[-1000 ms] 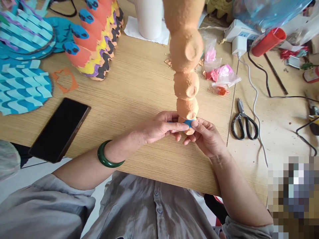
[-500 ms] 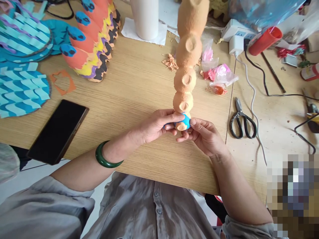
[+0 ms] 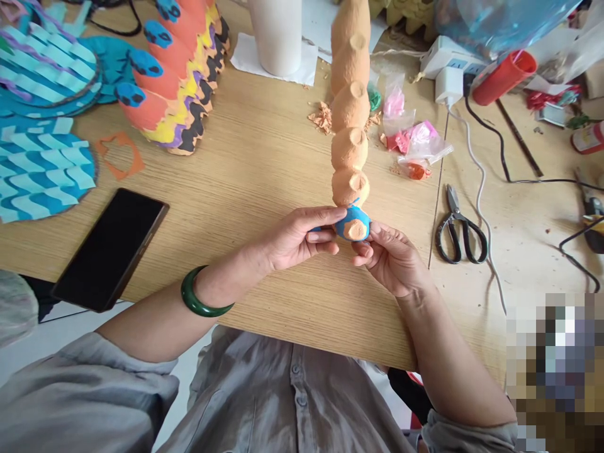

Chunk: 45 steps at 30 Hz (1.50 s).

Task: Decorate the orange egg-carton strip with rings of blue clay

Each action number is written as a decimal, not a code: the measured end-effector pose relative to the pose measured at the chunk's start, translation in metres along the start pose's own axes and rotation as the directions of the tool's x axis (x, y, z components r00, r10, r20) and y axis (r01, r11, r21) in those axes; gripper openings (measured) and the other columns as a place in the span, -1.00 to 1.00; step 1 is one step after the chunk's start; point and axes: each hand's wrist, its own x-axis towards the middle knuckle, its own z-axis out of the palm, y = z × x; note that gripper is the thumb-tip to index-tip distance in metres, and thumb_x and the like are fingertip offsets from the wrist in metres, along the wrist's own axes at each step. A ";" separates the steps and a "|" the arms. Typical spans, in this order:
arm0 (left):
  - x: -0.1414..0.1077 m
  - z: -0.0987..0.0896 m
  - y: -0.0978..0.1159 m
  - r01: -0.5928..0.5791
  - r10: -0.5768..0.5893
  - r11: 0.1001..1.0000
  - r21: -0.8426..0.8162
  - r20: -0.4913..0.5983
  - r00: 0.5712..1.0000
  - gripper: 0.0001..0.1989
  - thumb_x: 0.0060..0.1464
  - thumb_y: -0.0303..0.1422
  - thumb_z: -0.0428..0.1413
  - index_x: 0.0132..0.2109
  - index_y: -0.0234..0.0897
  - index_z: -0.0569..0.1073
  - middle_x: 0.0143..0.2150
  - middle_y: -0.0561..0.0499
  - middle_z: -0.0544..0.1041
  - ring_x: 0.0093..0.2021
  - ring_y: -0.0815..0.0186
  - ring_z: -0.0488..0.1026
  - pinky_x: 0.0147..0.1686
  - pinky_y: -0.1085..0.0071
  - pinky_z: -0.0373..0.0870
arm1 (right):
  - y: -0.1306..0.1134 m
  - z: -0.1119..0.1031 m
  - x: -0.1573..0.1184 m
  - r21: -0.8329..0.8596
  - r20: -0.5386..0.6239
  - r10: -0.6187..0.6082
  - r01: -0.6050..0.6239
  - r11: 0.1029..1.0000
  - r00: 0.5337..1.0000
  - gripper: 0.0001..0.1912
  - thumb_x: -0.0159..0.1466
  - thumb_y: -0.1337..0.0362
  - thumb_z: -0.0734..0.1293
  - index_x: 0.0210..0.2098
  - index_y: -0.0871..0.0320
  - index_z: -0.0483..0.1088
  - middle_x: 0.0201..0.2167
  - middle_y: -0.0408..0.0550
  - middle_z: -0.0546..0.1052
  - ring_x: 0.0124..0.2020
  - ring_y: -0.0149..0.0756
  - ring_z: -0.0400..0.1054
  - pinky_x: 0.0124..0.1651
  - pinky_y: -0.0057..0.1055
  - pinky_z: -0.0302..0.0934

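Observation:
A long, knobbly orange form (image 3: 350,113) of stacked rounded lumps extends away from me over the table. Blue material (image 3: 346,220) wraps its near end, around an orange bump that shows through. My left hand (image 3: 304,236) pinches this end from the left, thumb along the top of the blue. More blue sticks out between its fingers. From the right, my right hand (image 3: 391,255) grips the edge of the same blue-covered end between thumb and fingers. The undersides of the lumps are hidden.
Left lie a phone (image 3: 111,248), an orange cut-out scrap (image 3: 120,155) and a red painted piece with blue spots (image 3: 170,82). Right are black-handled scissors (image 3: 460,233), small plastic bags (image 3: 425,141), a power strip (image 3: 450,56) with cables and a red tube (image 3: 504,77).
The orange form has turned and shifted, its far end swinging left. More of the blue and the bump at the near end now show. Both hands stay at that end.

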 end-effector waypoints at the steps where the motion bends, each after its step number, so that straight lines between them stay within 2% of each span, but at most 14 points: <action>1: -0.001 0.000 0.001 0.011 -0.011 1.000 -0.012 -0.006 1.000 -0.81 0.09 -0.36 0.39 -0.31 -0.42 0.58 -0.51 0.18 0.40 -0.64 0.65 0.06 -0.55 0.63 0.47 | 0.000 -0.001 0.000 0.026 0.006 0.006 -0.006 1.000 1.000 -0.76 0.16 0.16 0.63 -0.36 0.17 0.60 -0.51 -0.22 0.57 -0.49 -0.52 0.48 -0.28 -0.53 0.62; 4: -0.002 0.002 0.003 0.024 -0.024 0.999 -0.025 -0.006 1.000 -0.82 0.06 -0.38 0.40 -0.26 -0.41 0.60 -0.51 0.20 0.39 -0.64 0.67 0.05 -0.53 0.65 0.48 | -0.002 -0.003 0.002 0.092 0.005 0.029 -0.030 0.995 1.000 -0.80 0.16 0.20 0.61 -0.37 0.15 0.59 -0.51 -0.23 0.58 -0.49 -0.50 0.47 -0.29 -0.52 0.62; 8: -0.003 0.003 0.001 0.003 -0.003 1.000 0.015 0.011 1.000 -0.73 -0.08 -0.43 0.48 -0.23 -0.39 0.62 -0.45 0.19 0.46 -0.62 0.68 0.12 -0.49 0.67 0.48 | -0.004 -0.003 0.002 0.148 0.018 0.037 -0.039 0.988 0.999 -0.85 0.18 0.23 0.56 -0.37 0.16 0.58 -0.47 -0.20 0.61 -0.50 -0.50 0.44 -0.29 -0.50 0.62; 11: -0.002 0.002 0.000 -0.025 0.026 0.999 0.037 -0.011 1.000 -0.71 -0.11 -0.40 0.50 -0.25 -0.40 0.62 -0.52 0.21 0.39 -0.61 0.66 0.13 -0.48 0.65 0.49 | -0.004 -0.001 0.002 0.157 0.046 0.040 -0.047 0.987 0.998 -0.82 0.21 0.19 0.53 -0.32 0.18 0.59 -0.43 -0.17 0.62 -0.49 -0.51 0.43 -0.33 -0.54 0.60; 14: -0.001 0.001 0.000 -0.043 0.043 0.999 0.029 -0.014 0.999 -0.72 -0.09 -0.39 0.49 -0.27 -0.41 0.61 -0.56 0.23 0.30 -0.62 0.65 0.09 -0.52 0.64 0.44 | -0.004 0.002 0.001 0.132 0.059 0.027 -0.034 0.991 0.998 -0.85 0.21 0.21 0.52 -0.31 0.17 0.60 -0.42 -0.17 0.61 -0.47 -0.49 0.46 -0.36 -0.55 0.58; 19: -0.001 0.001 0.001 -0.032 0.032 0.999 -0.037 -0.007 0.999 -0.83 -0.02 -0.50 0.42 -0.30 -0.43 0.58 -0.53 0.23 0.23 -0.60 0.66 0.09 -0.51 0.67 0.42 | -0.002 0.003 0.001 0.072 0.034 -0.019 0.016 0.997 0.999 -0.81 0.22 0.16 0.54 -0.35 0.15 0.58 -0.46 -0.18 0.59 -0.46 -0.45 0.48 -0.37 -0.52 0.59; 25: -0.003 0.001 -0.001 -0.046 0.045 0.999 0.008 0.048 0.998 -0.86 0.03 -0.51 0.38 -0.24 -0.44 0.62 -0.52 0.18 0.28 -0.56 0.62 0.20 -0.46 0.67 0.49 | 0.001 0.000 0.002 -0.013 -0.041 -0.055 0.054 0.998 0.998 -0.71 0.18 0.10 0.60 -0.36 0.19 0.57 -0.52 -0.23 0.53 -0.52 -0.52 0.41 -0.38 -0.53 0.60; 31: -0.006 0.003 0.004 -0.038 0.037 0.999 0.013 0.085 0.996 -0.89 0.07 -0.50 0.33 -0.22 -0.42 0.60 -0.62 0.28 0.19 -0.65 0.64 0.01 -0.42 0.58 0.61 | -0.001 0.000 0.001 0.064 -0.021 -0.037 0.039 0.997 0.999 -0.72 0.13 0.16 0.64 -0.36 0.19 0.58 -0.54 -0.27 0.50 -0.54 -0.57 0.36 -0.39 -0.63 0.58; 34: -0.007 0.002 0.005 -0.027 0.024 0.999 0.028 0.105 0.994 -0.86 0.05 -0.44 0.36 -0.26 -0.39 0.58 -0.59 0.27 0.24 -0.65 0.64 -0.02 -0.44 0.55 0.60 | -0.002 -0.001 0.002 0.093 -0.017 -0.003 0.005 0.996 1.000 -0.69 0.12 0.15 0.65 -0.38 0.18 0.53 -0.54 -0.31 0.46 -0.57 -0.60 0.29 -0.43 -0.65 0.56; 37: -0.006 0.001 0.003 -0.033 0.025 0.996 0.085 0.088 0.996 -0.76 0.00 -0.37 0.42 -0.19 -0.37 0.61 -0.52 0.22 0.36 -0.62 0.64 0.08 -0.46 0.59 0.56 | -0.003 -0.002 0.003 0.092 -0.020 0.014 -0.012 0.996 1.000 -0.69 0.12 0.15 0.64 -0.37 0.16 0.51 -0.52 -0.30 0.46 -0.58 -0.59 0.27 -0.45 -0.65 0.55; 40: -0.003 0.002 0.001 -0.047 0.046 0.992 0.119 0.013 0.999 -0.68 -0.10 -0.32 0.49 -0.22 -0.35 0.63 -0.44 0.17 0.46 -0.56 0.62 0.22 -0.48 0.65 0.47 | -0.004 -0.001 0.003 0.091 -0.030 0.001 0.002 0.996 1.000 -0.71 0.14 0.13 0.62 -0.39 0.14 0.49 -0.51 -0.29 0.46 -0.56 -0.56 0.27 -0.42 -0.61 0.57; 45: 0.000 0.006 0.001 -0.055 0.053 0.993 0.104 0.017 0.998 -0.66 -0.15 -0.27 0.52 -0.28 -0.34 0.63 -0.53 0.21 0.37 -0.60 0.63 0.12 -0.55 0.67 0.35 | -0.003 0.004 0.000 -0.009 -0.038 -0.055 0.055 0.998 0.998 -0.69 0.12 0.12 0.63 -0.30 0.14 0.54 -0.49 -0.27 0.49 -0.55 -0.55 0.29 -0.42 -0.58 0.58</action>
